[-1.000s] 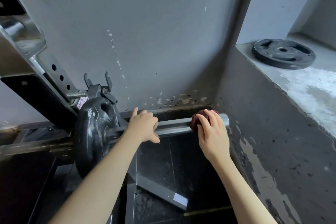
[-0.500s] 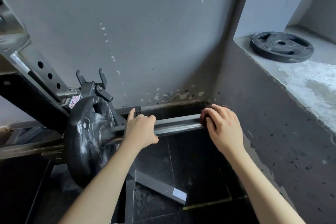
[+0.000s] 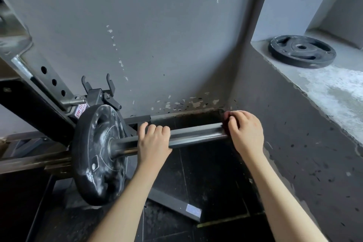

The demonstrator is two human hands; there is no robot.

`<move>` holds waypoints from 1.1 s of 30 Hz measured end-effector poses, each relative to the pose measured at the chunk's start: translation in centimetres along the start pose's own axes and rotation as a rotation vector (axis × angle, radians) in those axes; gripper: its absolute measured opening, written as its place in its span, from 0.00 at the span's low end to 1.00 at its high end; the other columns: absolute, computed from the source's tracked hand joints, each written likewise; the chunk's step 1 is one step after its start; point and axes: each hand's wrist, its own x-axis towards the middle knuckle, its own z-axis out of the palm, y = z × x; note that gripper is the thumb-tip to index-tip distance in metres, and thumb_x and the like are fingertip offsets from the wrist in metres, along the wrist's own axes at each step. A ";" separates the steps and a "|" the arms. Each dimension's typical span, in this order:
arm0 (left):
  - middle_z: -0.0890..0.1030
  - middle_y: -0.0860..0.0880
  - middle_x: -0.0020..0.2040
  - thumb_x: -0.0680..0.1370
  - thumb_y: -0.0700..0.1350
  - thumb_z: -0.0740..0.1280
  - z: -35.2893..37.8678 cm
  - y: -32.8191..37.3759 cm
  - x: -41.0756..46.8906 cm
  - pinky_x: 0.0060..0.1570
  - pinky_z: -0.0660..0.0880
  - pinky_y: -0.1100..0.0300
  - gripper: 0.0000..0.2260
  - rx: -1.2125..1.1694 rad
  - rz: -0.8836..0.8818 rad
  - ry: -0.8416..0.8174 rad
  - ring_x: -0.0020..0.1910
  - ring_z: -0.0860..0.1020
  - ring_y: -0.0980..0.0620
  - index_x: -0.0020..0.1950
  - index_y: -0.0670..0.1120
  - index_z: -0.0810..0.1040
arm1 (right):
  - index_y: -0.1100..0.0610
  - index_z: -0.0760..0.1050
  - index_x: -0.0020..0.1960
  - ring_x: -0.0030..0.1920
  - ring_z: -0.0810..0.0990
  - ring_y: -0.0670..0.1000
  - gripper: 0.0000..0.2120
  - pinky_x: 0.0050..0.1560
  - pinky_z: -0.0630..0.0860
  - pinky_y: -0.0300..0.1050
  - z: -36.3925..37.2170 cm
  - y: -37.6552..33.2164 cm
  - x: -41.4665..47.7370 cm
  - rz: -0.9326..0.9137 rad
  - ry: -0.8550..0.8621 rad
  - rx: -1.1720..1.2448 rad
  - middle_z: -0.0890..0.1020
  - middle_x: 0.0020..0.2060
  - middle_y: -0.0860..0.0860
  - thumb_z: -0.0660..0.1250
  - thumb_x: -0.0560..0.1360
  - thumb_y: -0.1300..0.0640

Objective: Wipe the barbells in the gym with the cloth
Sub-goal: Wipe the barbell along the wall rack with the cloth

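A steel barbell (image 3: 196, 135) lies across a rack, with a black weight plate (image 3: 99, 155) on its sleeve at the left. My left hand (image 3: 153, 141) grips the sleeve just right of the plate. At the sleeve's right end, my right hand (image 3: 245, 133) holds a dark red cloth (image 3: 225, 122) bunched over the tip. Only a small edge of the cloth shows past my fingers, and the bar's end is hidden under the hand.
The rack's grey upright with holes (image 3: 49, 78) and a black J-hook (image 3: 98, 92) stand at the left. A grey wall is close behind. A concrete ledge (image 3: 324, 92) at the right carries a loose black plate (image 3: 301, 51). The floor below is dark tile.
My right hand with the cloth slid right along the sleeve to its end, covering the tip. My left hand kept its grip near the plate.
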 end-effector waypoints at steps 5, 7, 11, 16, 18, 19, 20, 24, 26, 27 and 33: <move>0.78 0.47 0.35 0.51 0.51 0.84 0.3 -0.1 0.3 0.60 0.72 0.44 0.26 0.029 -0.011 -0.028 0.40 0.77 0.44 0.40 0.43 0.76 | 0.55 0.80 0.55 0.61 0.75 0.55 0.14 0.69 0.66 0.55 2.2 -4.6 -3.8 -0.092 -0.053 -0.001 0.80 0.57 0.54 0.61 0.77 0.51; 0.79 0.48 0.39 0.57 0.52 0.82 0.2 -0.1 0.4 0.65 0.68 0.43 0.24 0.036 0.005 -0.061 0.45 0.78 0.44 0.44 0.44 0.77 | 0.55 0.78 0.62 0.64 0.74 0.55 0.17 0.70 0.66 0.54 1.3 -3.7 -3.9 -0.233 -0.175 -0.003 0.79 0.62 0.53 0.60 0.77 0.49; 0.76 0.52 0.52 0.73 0.53 0.69 -0.9 -0.7 0.8 0.73 0.55 0.45 0.15 -0.051 0.077 -0.207 0.59 0.72 0.48 0.50 0.49 0.66 | 0.57 0.75 0.66 0.61 0.76 0.57 0.20 0.68 0.66 0.53 -0.2 -1.1 -1.3 -0.073 -0.146 -0.021 0.80 0.59 0.54 0.58 0.78 0.51; 0.74 0.51 0.62 0.68 0.62 0.71 -2.3 -4.0 2.5 0.73 0.47 0.40 0.32 -0.096 0.037 -0.518 0.68 0.68 0.47 0.66 0.47 0.69 | 0.57 0.76 0.63 0.68 0.71 0.57 0.18 0.75 0.59 0.58 1.4 -3.4 -4.2 -0.023 -0.083 0.046 0.77 0.64 0.54 0.58 0.76 0.55; 0.78 0.51 0.57 0.67 0.65 0.70 -1.9 -4.7 2.4 0.73 0.51 0.40 0.29 -0.079 -0.012 -0.536 0.65 0.71 0.47 0.59 0.47 0.73 | 0.56 0.76 0.66 0.70 0.70 0.55 0.20 0.75 0.58 0.53 0.4 -1.7 -4.1 -0.179 -0.169 0.022 0.76 0.67 0.53 0.57 0.77 0.54; 0.79 0.51 0.53 0.67 0.65 0.70 -1.7 -4.7 2.1 0.73 0.54 0.42 0.26 -0.078 -0.034 -0.516 0.62 0.73 0.47 0.54 0.48 0.74 | 0.56 0.76 0.65 0.69 0.72 0.55 0.20 0.74 0.59 0.51 -0.2 -0.6 -3.3 -0.228 -0.192 -0.010 0.77 0.66 0.53 0.55 0.77 0.53; 0.79 0.51 0.51 0.67 0.65 0.70 -1.5 -4.6 1.8 0.72 0.55 0.44 0.24 -0.071 -0.048 -0.473 0.61 0.73 0.48 0.53 0.48 0.74 | 0.56 0.77 0.63 0.65 0.74 0.56 0.22 0.72 0.62 0.51 -0.6 0.2 -2.3 -0.222 -0.204 -0.036 0.79 0.63 0.54 0.53 0.77 0.52; 0.80 0.52 0.50 0.68 0.64 0.70 -1.2 -4.1 1.3 0.73 0.52 0.48 0.23 -0.055 -0.059 -0.366 0.61 0.72 0.49 0.54 0.48 0.76 | 0.58 0.80 0.54 0.55 0.76 0.58 0.20 0.62 0.70 0.52 -0.2 -0.9 0.4 0.132 -0.077 -0.048 0.82 0.54 0.55 0.53 0.77 0.52; 0.80 0.53 0.49 0.68 0.63 0.70 -1.3 -4.2 1.3 0.74 0.51 0.48 0.23 -0.057 -0.062 -0.348 0.61 0.72 0.49 0.53 0.48 0.76 | 0.57 0.81 0.51 0.55 0.77 0.58 0.17 0.62 0.69 0.53 1.3 -3.6 -1.5 0.061 -0.022 -0.030 0.82 0.52 0.55 0.56 0.76 0.51; 0.80 0.53 0.48 0.68 0.64 0.70 -1.3 -4.2 1.2 0.74 0.50 0.48 0.23 -0.057 -0.064 -0.339 0.61 0.72 0.49 0.53 0.49 0.76 | 0.57 0.81 0.52 0.57 0.76 0.58 0.16 0.64 0.68 0.54 2.0 -4.5 -2.8 -0.048 -0.030 -0.010 0.81 0.54 0.55 0.57 0.76 0.51; 0.80 0.54 0.46 0.67 0.63 0.70 -1.1 -4.0 0.8 0.75 0.48 0.47 0.22 -0.062 -0.084 -0.286 0.60 0.72 0.50 0.51 0.49 0.76 | 0.56 0.79 0.60 0.56 0.79 0.58 0.17 0.62 0.69 0.51 0.2 -2.4 -1.5 -0.277 -0.183 0.000 0.83 0.55 0.54 0.58 0.76 0.52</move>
